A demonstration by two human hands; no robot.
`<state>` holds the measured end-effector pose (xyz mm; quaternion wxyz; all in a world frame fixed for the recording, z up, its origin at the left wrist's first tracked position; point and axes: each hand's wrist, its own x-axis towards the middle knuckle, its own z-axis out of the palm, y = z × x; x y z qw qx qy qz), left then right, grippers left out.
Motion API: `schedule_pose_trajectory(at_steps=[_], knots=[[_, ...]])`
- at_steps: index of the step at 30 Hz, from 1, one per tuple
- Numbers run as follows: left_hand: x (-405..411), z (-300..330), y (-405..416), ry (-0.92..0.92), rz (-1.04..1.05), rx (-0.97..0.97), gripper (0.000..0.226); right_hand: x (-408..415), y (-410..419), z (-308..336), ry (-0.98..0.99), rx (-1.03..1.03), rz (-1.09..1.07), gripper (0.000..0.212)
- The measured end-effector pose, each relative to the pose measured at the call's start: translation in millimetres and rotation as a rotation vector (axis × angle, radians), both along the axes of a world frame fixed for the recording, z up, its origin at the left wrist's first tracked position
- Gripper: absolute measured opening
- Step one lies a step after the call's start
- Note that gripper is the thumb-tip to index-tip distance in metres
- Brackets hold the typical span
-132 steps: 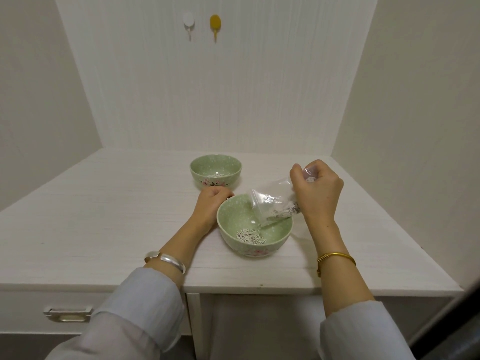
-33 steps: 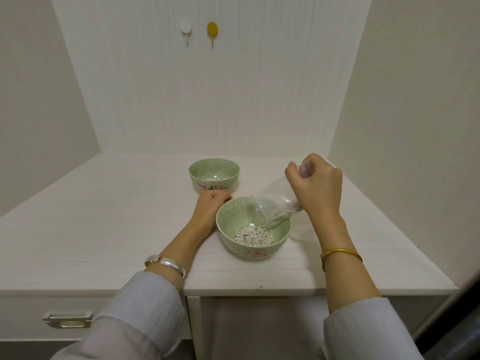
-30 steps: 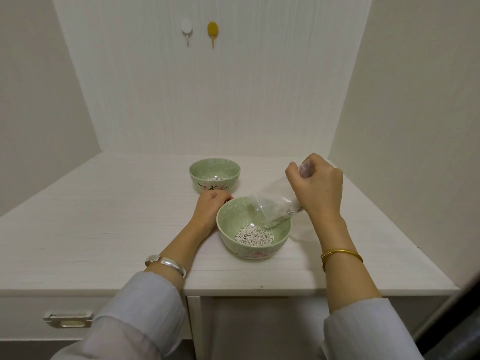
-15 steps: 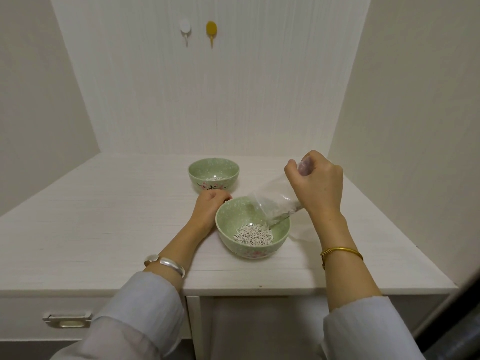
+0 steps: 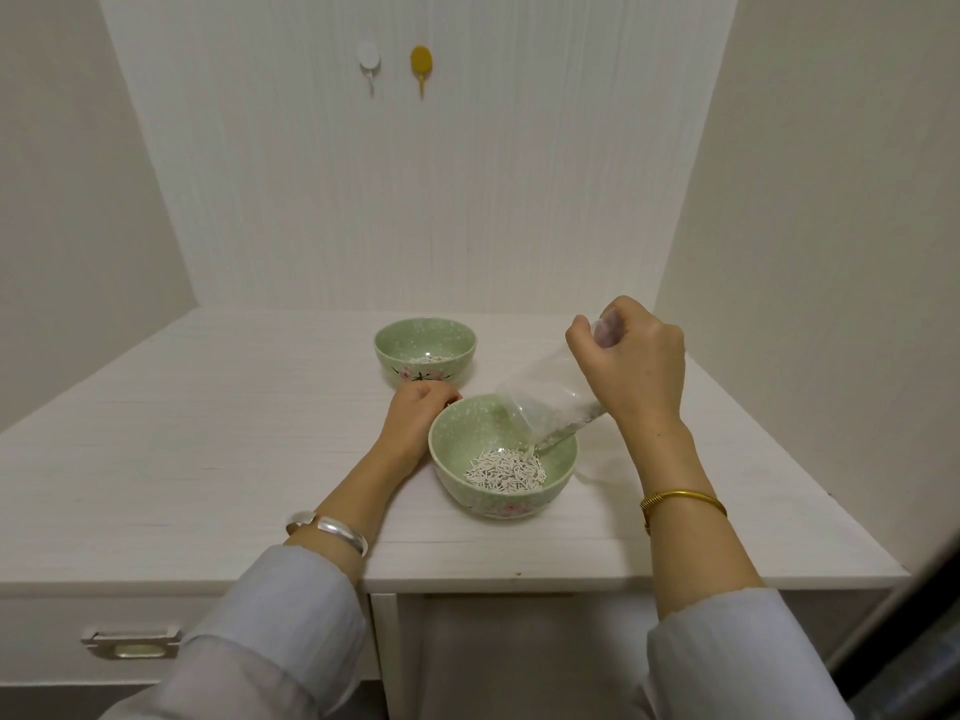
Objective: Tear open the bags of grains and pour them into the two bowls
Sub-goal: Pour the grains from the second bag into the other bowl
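Your right hand pinches a clear plastic bag, grip clamped on its upper end, bag tilted mouth-down over the near green bowl on the table. White grains lie in that bowl. Your left hand rests curled against the bowl's left side; grip unclear. Far green bowl sits behind.

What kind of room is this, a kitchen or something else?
Probably a home corner set up for recording, not clearly a kitchen. A white wooden desk with a drawer handle stands in a bare pale alcove, two small adhesive hooks stick to the back wall, and no stove or sink shows.
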<state>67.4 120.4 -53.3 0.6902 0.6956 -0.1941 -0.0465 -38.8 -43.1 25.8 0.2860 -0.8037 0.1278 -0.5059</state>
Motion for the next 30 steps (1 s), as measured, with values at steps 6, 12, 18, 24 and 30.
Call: schedule_pose_trajectory(at_steps=[6,12,18,24,30], knots=[[1.3,-0.4,0.7,-0.004,0.005,0.011,0.049,1.1,0.2,0.7,-0.003,-0.019,-0.005,0.027],[1.3,-0.9,0.7,-0.01,0.002,0.006,0.048,0.5,0.2,1.3,-0.003,-0.039,-0.006,0.027],[2.2,-1.3,0.7,-0.008,0.005,0.015,0.047,-0.3,0.1,3.8,-0.004,-0.062,-0.013,0.028],[1.6,-1.2,0.6,-0.011,0.008,0.021,0.05,-2.1,-0.2,4.9,-0.004,-0.065,-0.018,0.028],[0.5,0.1,0.7,-0.012,0.022,0.026,0.045,-3.1,0.2,4.9,-0.004,-0.064,-0.015,0.027]])
